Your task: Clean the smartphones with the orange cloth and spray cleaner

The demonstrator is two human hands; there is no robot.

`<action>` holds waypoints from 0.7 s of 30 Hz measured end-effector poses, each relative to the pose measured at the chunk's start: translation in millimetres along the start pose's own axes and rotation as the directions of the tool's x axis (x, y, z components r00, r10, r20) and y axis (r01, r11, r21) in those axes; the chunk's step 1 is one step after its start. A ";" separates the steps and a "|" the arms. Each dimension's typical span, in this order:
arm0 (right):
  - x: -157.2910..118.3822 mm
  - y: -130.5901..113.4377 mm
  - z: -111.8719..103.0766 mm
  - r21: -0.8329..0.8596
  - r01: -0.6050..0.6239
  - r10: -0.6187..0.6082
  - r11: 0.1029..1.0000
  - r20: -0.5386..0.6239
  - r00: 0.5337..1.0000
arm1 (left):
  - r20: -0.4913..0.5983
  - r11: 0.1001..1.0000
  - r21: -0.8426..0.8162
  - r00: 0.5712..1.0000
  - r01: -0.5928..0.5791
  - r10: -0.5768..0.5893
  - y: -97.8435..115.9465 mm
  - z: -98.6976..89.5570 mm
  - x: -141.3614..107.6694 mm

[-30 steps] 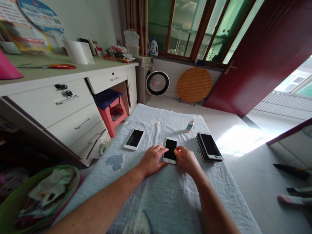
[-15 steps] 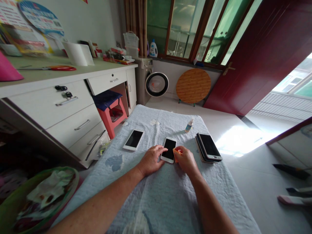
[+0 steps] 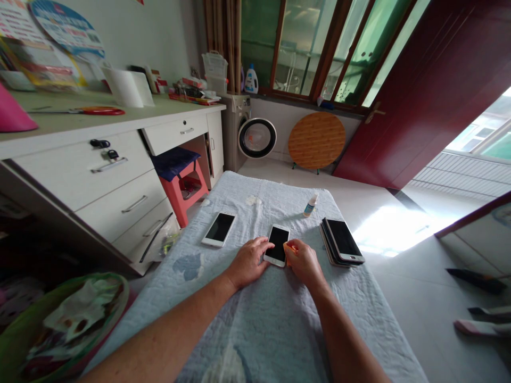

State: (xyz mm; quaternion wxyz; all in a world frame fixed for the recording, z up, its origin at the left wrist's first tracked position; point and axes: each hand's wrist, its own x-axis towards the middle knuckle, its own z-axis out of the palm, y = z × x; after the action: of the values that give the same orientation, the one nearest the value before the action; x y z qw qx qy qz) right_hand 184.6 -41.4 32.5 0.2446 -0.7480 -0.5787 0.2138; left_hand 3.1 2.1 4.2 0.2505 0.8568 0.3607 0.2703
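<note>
A white phone with a black screen (image 3: 278,243) lies on the blue patterned cloth (image 3: 255,314). My left hand (image 3: 248,261) rests at its left side, a finger reaching onto the screen and the thumb by the lower left edge. At the right edge of the phone, my right hand (image 3: 304,261) pinches a small orange cloth (image 3: 290,248) against it. Another white phone (image 3: 219,229) lies further left. Right of my right hand is a stack of phones (image 3: 342,241). A small spray bottle (image 3: 310,205) stands beyond the hands.
A white desk (image 3: 120,127) with red-handled scissors (image 3: 102,111) runs along the left. A red stool (image 3: 184,186) is partly under it. At the lower left sits a green basket (image 3: 123,298) with cloths or tissues. A round wooden tabletop (image 3: 316,140) leans at the back.
</note>
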 end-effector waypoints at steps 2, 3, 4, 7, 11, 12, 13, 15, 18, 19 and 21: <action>0.6 0.4 1.6 -0.030 0.043 -0.043 0.999 0.003 0.999 | 0.012 0.999 0.029 1.000 -0.012 0.011 -1.3 1.0 -0.3; 1.0 1.0 2.4 -0.052 0.070 -0.070 0.996 -0.003 0.998 | 0.021 0.999 0.043 1.000 -0.023 0.022 -1.7 1.3 -0.5; 1.4 1.6 3.0 -0.077 0.098 -0.099 0.992 -0.008 0.995 | 0.029 0.998 0.054 0.999 -0.036 0.035 -1.9 1.5 -0.5; 2.0 3.5 0.8 -0.143 0.159 -0.155 0.977 0.039 0.987 | 0.043 0.995 0.078 0.997 -0.066 0.063 -1.7 1.5 -0.6; -0.5 4.3 -12.3 -0.180 0.220 -0.183 0.959 0.203 0.962 | 0.064 0.992 0.100 0.995 -0.082 0.075 0.0 -0.1 -0.9; -1.6 3.9 -16.3 -0.175 0.239 -0.195 0.955 0.239 0.951 | 0.057 0.991 0.110 0.996 -0.076 0.070 0.5 -0.7 -1.0; -2.8 3.3 -20.0 -0.169 0.256 -0.204 0.952 0.273 0.940 | 0.042 0.991 0.121 0.997 -0.065 0.060 1.0 -1.3 -1.2; -5.2 1.8 -25.3 -0.166 0.266 -0.204 0.950 0.317 0.926 | -0.003 0.988 0.155 1.000 -0.022 0.023 1.5 -2.3 -1.7; -7.4 0.7 -24.9 -0.199 0.260 -0.193 0.945 0.302 0.933 | -0.037 0.980 0.198 0.999 0.025 -0.018 1.2 -3.5 -2.1; -7.7 1.0 -22.6 -0.211 0.260 -0.195 0.942 0.284 0.939 | -0.033 0.979 0.201 0.999 0.025 -0.019 0.9 -4.0 -2.0; -7.6 2.5 -16.5 -0.237 0.253 -0.194 0.938 0.246 0.950 | -0.015 0.983 0.184 1.000 0.010 -0.007 0.3 -5.2 -1.6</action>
State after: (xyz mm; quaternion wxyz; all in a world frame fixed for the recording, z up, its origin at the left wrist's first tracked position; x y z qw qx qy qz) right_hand 194.7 -51.2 44.3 0.1000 -0.6749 -0.7070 0.1860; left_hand -1.0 1.9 7.7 0.1690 0.8727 0.3896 0.2408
